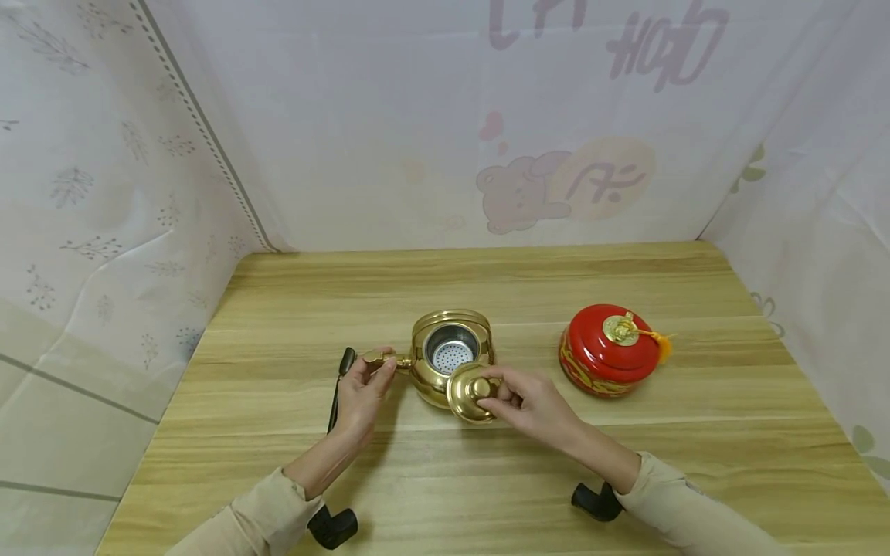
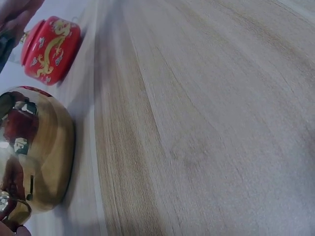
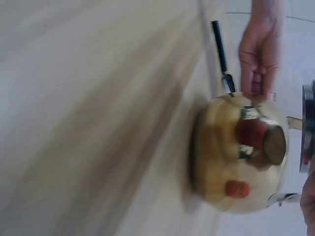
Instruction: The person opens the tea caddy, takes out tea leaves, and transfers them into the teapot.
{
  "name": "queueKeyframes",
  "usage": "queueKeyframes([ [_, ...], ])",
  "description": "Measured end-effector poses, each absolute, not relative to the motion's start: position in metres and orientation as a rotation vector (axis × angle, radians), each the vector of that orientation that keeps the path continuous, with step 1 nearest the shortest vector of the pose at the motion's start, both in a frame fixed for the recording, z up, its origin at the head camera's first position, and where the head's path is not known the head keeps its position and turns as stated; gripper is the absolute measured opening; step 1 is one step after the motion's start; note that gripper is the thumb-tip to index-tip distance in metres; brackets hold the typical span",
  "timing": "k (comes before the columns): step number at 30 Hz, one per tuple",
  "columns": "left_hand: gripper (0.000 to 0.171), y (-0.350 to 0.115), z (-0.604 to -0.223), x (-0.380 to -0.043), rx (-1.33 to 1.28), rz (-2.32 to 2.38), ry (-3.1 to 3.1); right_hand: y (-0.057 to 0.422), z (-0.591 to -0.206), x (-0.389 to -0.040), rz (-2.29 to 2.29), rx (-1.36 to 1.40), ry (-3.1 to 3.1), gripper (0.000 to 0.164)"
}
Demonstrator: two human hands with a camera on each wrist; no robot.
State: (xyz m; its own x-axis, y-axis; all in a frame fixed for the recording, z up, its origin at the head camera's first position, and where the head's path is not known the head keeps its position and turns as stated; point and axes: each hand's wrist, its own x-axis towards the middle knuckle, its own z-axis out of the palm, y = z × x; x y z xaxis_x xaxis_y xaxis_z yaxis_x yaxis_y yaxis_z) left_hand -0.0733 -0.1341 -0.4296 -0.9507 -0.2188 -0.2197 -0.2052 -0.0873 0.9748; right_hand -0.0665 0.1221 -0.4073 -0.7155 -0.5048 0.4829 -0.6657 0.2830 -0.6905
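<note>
A gold metal teapot (image 1: 433, 390) stands on the wooden table with its top uncovered, showing a perforated metal strainer (image 1: 452, 355) inside. Its hoop handle (image 1: 452, 315) lies toward the back. My left hand (image 1: 363, 395) pinches the spout (image 1: 398, 361) on the teapot's left side. With thumb and fingers, my right hand (image 1: 534, 403) grips the knob of the gold lid (image 1: 462, 398), held tilted over the front right of the opening. The right wrist view catches the lid's edge (image 3: 308, 128) beside the teapot's body (image 3: 221, 147).
A red lidded jar (image 1: 605, 351) with a gold dragon pattern and an orange tassel stands to the right. A slim black-handled tool (image 1: 345, 363) lies left of the teapot, partly behind my left hand. Printed fabric walls (image 1: 348, 154) border the table.
</note>
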Motion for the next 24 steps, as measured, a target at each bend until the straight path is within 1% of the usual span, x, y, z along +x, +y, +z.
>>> queueKeyframes([
  [8, 0.033, -0.134, -0.429, -0.073, 0.483, -2.242, -2.119, 0.141, -0.426, -0.06, 1.376, 1.321, -2.398, 0.03],
  [14, 0.035, -0.133, -0.427, -0.073, 0.499, -2.259, -2.122, 0.145, -0.437, -0.058, 1.371, 1.388, -2.538, 0.024],
  [24, 0.034, -0.134, -0.428, -0.074, 0.499, -2.241, -2.134, 0.148, -0.445, -0.057, 1.309, 1.456, -2.641, 0.023],
])
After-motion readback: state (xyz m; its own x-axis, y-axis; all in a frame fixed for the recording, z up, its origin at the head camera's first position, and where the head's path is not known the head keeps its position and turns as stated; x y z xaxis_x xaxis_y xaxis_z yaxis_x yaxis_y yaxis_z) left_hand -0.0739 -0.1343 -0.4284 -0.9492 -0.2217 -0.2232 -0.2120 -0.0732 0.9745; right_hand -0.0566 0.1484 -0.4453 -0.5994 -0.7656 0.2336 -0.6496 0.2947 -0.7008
